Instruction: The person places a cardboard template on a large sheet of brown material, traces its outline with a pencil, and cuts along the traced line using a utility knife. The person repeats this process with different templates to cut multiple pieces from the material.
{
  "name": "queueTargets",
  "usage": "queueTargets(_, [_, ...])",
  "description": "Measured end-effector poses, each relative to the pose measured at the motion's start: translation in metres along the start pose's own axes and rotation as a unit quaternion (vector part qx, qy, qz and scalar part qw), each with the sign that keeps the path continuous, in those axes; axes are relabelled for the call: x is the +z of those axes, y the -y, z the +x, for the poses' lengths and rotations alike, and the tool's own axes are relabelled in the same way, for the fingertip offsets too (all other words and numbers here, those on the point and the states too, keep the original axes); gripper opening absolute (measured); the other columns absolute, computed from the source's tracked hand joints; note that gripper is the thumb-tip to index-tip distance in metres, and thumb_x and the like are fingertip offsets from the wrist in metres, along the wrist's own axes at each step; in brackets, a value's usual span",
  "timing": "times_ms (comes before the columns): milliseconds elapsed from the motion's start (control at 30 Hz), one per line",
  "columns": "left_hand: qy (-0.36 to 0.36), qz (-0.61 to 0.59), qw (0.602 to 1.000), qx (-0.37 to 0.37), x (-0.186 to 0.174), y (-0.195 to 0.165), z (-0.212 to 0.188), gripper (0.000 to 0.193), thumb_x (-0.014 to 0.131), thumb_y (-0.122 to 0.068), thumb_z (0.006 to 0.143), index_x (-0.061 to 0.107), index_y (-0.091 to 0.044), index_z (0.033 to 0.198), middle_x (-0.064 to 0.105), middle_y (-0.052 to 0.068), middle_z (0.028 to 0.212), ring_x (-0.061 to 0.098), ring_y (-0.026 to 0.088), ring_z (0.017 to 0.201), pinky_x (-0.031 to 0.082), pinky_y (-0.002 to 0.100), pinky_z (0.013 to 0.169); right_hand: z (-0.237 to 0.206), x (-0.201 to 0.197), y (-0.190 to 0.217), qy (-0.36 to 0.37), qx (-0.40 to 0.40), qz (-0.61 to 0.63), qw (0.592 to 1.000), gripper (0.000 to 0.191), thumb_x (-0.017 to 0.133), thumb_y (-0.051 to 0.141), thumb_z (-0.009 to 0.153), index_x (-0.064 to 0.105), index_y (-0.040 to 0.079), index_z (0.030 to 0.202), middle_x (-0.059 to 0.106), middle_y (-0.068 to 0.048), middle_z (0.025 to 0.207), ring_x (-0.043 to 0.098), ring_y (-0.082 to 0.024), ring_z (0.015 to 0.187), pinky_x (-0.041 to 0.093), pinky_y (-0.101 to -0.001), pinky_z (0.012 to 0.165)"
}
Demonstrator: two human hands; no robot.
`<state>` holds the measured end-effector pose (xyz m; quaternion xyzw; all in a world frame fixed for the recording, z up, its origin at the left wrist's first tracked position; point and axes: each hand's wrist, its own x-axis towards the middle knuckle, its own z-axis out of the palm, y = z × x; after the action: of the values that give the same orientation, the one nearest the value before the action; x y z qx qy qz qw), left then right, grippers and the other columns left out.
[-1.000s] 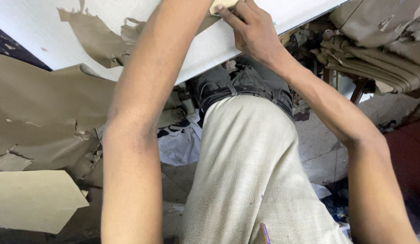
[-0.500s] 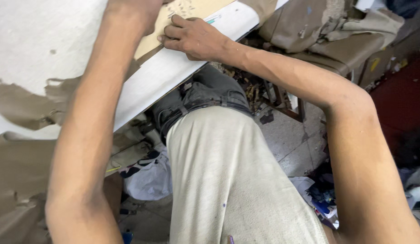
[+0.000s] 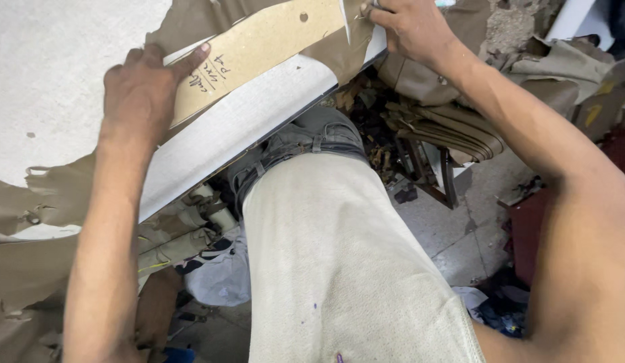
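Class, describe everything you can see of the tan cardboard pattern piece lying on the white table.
The tan cardboard pattern piece is a long, flat strip of stiff board with a small round hole near its upper end and handwriting near its lower end. It lies slantwise on the white table, over brown sheet material. The left hand presses its lower end with the fingers; the right hand is at its upper end.

Light: bright and even, soft daylight from above.
Shadows: faint beneath the fingers point(image 3: 191, 57) on the white table point(image 3: 50, 81).
Focus: sharp centre, slight stretching toward the frame edges.
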<state>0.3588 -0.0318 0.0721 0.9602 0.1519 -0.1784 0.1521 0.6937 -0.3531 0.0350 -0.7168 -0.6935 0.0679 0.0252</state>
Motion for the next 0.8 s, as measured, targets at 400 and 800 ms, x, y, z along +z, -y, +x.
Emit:
queueTargets(400, [-0.15,-0.141,0.965,-0.161,0.037,-0.046,-0.007,0.088,0.097,-0.009,0.063,0.052,-0.001,0.138,0.045,0.021,0.138,0.041,0.042,0.128,0.036,0.051,0.109,-0.071,-0.011,-0.011,0.562,0.2,-0.052,0.801,0.038,0.069,0.03,0.095,0.067,0.007,0.125,0.072,-0.019,0.112,0.073,-0.031,0.091,0.062,-0.0397,0.07])
queueTargets(800, [-0.326,-0.105,0.918,-0.201,0.106,-0.1,-0.043,0.041,0.073,0.0,0.093,0.047,0.004,0.124,0.038,0.031,0.147,0.042,0.047,0.136,0.036,0.056,0.115,0.007,-0.049,0.016,0.003,0.292,0.303,0.907,0.019,0.073,0.018,0.109,0.076,0.0,0.105,0.063,-0.007,0.068,0.048,-0.014,0.055,0.036,-0.0341,0.052])
